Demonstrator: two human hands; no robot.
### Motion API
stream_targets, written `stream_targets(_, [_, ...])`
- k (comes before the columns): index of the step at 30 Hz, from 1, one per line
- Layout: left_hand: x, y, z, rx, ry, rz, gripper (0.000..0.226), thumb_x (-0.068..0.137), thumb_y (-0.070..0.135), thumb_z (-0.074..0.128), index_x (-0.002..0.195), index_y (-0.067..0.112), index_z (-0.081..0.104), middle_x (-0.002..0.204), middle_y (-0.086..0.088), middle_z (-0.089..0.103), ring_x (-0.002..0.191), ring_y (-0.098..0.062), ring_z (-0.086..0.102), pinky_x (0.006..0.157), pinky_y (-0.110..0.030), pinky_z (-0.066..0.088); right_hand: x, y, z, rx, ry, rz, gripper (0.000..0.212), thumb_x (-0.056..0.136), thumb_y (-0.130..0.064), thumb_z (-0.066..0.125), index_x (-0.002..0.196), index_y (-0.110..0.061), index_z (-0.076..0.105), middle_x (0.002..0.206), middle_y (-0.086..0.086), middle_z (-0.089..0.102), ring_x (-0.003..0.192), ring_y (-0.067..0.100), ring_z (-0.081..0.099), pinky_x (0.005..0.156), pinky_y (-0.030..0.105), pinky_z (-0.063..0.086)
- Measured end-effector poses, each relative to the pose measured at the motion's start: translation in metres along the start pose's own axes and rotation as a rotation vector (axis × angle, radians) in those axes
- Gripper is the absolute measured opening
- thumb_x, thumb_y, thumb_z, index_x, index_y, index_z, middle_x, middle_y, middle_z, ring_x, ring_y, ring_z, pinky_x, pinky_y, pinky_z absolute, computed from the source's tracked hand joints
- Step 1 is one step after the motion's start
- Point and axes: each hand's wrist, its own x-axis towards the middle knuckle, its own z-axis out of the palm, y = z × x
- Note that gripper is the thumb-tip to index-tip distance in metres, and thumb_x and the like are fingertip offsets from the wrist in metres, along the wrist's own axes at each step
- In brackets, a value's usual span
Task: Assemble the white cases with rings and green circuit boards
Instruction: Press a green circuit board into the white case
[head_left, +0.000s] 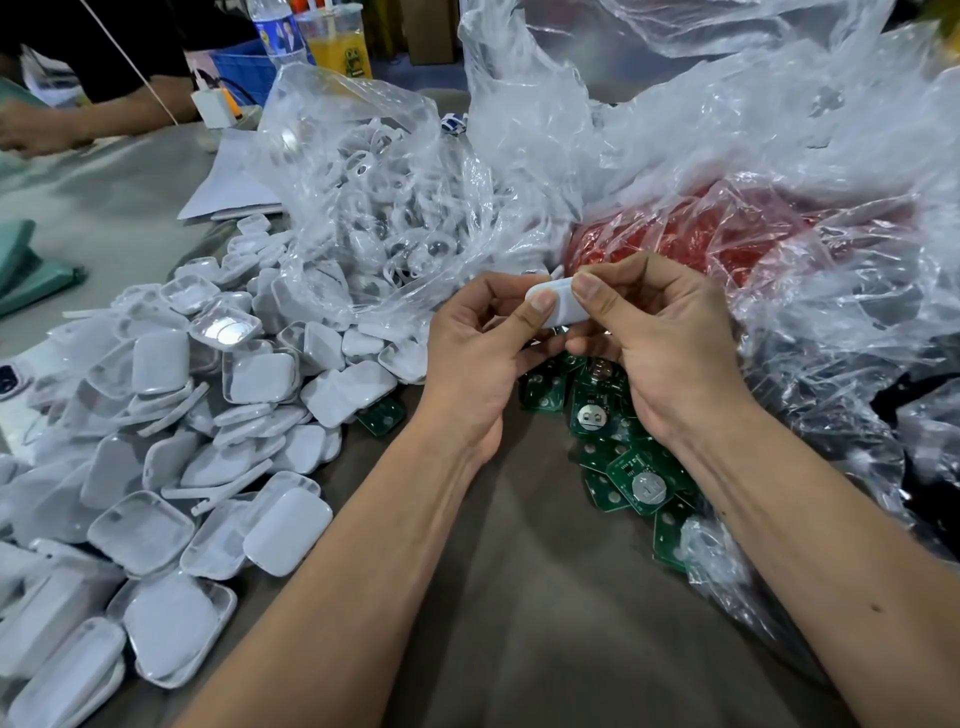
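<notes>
A white case (556, 293) is held between both hands at the centre of the view. My left hand (483, 358) pinches its left end with the thumb on top. My right hand (644, 338) grips its right end, thumb pressed on the upper edge. Below the hands lies a pile of green circuit boards (628, 467) with round silver battery holders. A big heap of white case halves (208, 441) covers the table on the left. A clear bag of white rings (379, 208) stands behind the heap.
Crumpled clear plastic (779, 156) with a red bundle (701, 234) inside fills the right side. Another person's arm (78, 119) rests at the far left. A bottle (275, 31), a drink cup (337, 36) and a white charger (213, 106) stand at the back. The grey table (519, 597) shows between my forearms.
</notes>
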Motion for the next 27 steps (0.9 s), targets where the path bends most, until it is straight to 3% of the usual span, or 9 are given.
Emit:
stream_targets(5, [0.0001,-0.0003,-0.0005,0.0,-0.012,0.003,0.002,0.092,0.004,0.068,0.092,0.005,0.067,0.088,-0.01,0.07,0.081,-0.022,0.07,0.076,-0.037,0.062,0.0002,0.0019,0.0,-0.026,0.012,-0.023,0.008,0.077,-0.017,0.08,0.074,-0.019,0.073,0.082,0.008,0.077,0.055,0.023,0.068,0.048,0.026,0.056])
stream_targets(9, [0.0006,-0.0008,-0.0002,0.025,-0.005,0.005,0.003,0.093,0.003,0.069,0.091,0.006,0.068,0.083,-0.007,0.071,0.077,-0.02,0.069,0.075,-0.037,0.062,0.0012,0.0038,-0.0004,-0.062,0.032,-0.046,0.013,0.088,-0.005,0.076,0.08,-0.013,0.07,0.082,0.011,0.076,0.049,0.022,0.067,0.046,0.026,0.055])
stream_targets(13, [0.0017,0.0002,-0.0012,0.052,0.005,0.019,0.003,0.093,0.004,0.069,0.091,0.006,0.068,0.079,-0.003,0.072,0.075,-0.019,0.068,0.079,-0.043,0.061,0.0014,0.0048,0.0005,-0.087,0.041,-0.075,0.016,0.09,-0.002,0.075,0.08,-0.013,0.069,0.079,0.008,0.075,0.047,0.021,0.067,0.044,0.027,0.056])
stream_targets(18, [-0.0001,-0.0004,0.0009,0.091,0.019,0.042,0.003,0.094,0.003,0.068,0.094,0.002,0.066,0.082,-0.009,0.068,0.076,-0.022,0.069,0.082,-0.05,0.061,0.0012,0.0078,-0.0003,-0.148,0.058,-0.133,0.015,0.091,-0.003,0.076,0.083,-0.013,0.07,0.081,0.009,0.076,0.049,0.024,0.068,0.046,0.028,0.056])
stream_targets(22, [0.001,0.0024,0.0011,0.112,0.029,0.11,0.008,0.096,0.003,0.067,0.098,-0.004,0.063,0.097,-0.031,0.063,0.08,-0.028,0.068,0.073,-0.042,0.062,0.0023,0.0095,-0.0015,-0.182,0.013,-0.153,0.008,0.092,-0.006,0.077,0.093,-0.008,0.069,0.087,0.016,0.075,0.055,0.029,0.071,0.051,0.031,0.059])
stream_targets(27, [0.0003,0.0031,-0.0003,0.138,0.01,0.159,0.005,0.094,0.002,0.069,0.093,0.001,0.064,0.091,-0.021,0.07,0.084,-0.031,0.069,0.079,-0.051,0.062,0.0046,0.0092,-0.0046,-0.223,-0.009,-0.185,0.009,0.09,-0.005,0.078,0.094,-0.009,0.071,0.087,0.011,0.077,0.057,0.028,0.071,0.054,0.034,0.06])
